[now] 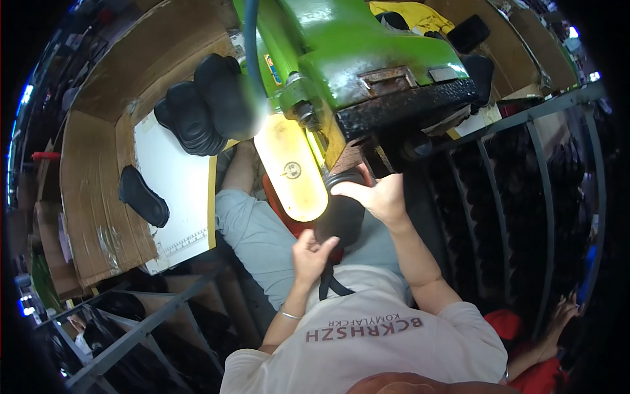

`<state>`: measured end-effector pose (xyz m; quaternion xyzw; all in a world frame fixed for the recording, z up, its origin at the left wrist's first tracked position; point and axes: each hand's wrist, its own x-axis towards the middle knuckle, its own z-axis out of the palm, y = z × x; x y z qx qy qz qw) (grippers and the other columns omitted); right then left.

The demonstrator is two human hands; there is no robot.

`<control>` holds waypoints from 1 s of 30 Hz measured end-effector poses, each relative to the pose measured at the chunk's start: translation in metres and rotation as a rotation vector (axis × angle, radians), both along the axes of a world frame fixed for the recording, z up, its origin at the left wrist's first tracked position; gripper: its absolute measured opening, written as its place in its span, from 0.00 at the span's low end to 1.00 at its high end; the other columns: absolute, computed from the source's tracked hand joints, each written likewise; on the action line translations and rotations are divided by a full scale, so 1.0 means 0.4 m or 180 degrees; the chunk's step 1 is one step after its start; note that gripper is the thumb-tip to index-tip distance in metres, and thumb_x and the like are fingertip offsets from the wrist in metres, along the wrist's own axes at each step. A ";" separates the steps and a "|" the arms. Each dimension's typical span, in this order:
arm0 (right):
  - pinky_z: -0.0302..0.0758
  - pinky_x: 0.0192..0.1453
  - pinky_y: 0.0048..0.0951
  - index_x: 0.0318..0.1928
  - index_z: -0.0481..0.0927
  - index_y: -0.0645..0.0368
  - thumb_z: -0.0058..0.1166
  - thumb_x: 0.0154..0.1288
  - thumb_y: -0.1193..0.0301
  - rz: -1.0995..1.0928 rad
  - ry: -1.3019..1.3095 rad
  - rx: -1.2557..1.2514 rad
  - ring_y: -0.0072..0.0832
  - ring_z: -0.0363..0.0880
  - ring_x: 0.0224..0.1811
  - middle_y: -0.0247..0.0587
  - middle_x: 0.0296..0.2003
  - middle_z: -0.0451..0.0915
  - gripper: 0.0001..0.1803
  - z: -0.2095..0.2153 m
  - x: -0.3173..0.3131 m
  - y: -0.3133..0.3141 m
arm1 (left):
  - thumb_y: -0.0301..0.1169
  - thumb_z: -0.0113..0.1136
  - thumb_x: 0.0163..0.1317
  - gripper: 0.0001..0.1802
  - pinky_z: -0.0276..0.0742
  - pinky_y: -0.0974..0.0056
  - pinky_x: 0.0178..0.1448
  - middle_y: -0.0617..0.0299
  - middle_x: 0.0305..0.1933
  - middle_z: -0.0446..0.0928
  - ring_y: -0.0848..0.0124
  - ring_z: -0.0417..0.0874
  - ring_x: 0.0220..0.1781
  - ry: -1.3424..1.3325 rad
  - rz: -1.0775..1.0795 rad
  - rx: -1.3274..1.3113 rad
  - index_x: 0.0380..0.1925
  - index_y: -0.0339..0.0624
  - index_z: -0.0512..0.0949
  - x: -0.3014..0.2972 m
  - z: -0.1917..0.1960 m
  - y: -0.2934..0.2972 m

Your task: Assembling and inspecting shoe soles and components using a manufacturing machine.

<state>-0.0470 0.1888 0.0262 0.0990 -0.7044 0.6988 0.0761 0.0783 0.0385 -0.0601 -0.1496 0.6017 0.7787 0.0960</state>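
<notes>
A black shoe sole [340, 220] is held between my two hands, just below the working head of a green machine [308, 39]. My left hand [311, 258] pinches its near end with thumb and fingers. Closed around its far right edge is my right hand [382, 197], thumb laid on top and the other fingers partly hidden. The sole's far end runs in beside the machine's metal parts and is partly hidden there. A long, rounded, brightly lit yellow cover [289, 177] on the machine overlaps its left side.
To the left, a cardboard-walled bench [174, 197] bears a stack of black soles [200, 108] and one loose sole [143, 197]. Metal racks [538, 197] with dark soles stand at right and lower left. Another person's arm [554, 331] shows at lower right. A blue hose [251, 46] hangs beside the machine.
</notes>
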 end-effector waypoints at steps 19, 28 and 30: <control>0.83 0.38 0.35 0.53 0.65 0.67 0.47 0.68 0.74 0.1199 -0.2782 -0.2303 0.36 0.82 0.39 0.50 0.43 0.78 0.16 -0.224 0.183 -0.032 | 0.17 0.59 0.55 0.18 0.72 0.70 0.54 0.55 0.46 0.79 0.73 0.78 0.47 0.1212 0.1094 0.0362 0.47 0.29 0.75 -0.138 0.178 -0.139; 0.81 0.30 0.28 0.53 0.66 0.64 0.51 0.66 0.73 0.1731 -0.2569 -0.2299 0.33 0.82 0.36 0.48 0.39 0.77 0.18 -0.099 0.082 -0.209 | 0.40 0.58 0.61 0.23 0.60 0.53 0.66 0.42 0.59 0.68 0.51 0.69 0.60 0.2188 0.2494 -0.1493 0.49 0.33 0.72 -0.286 0.201 -0.496; 0.80 0.28 0.27 0.50 0.67 0.64 0.53 0.66 0.69 0.1699 -0.2435 -0.2245 0.31 0.81 0.37 0.45 0.38 0.76 0.16 -0.012 0.018 -0.301 | 0.38 0.60 0.58 0.24 0.55 0.48 0.68 0.40 0.62 0.64 0.46 0.63 0.63 0.1203 0.2725 -0.4857 0.51 0.36 0.72 -0.309 0.197 -0.663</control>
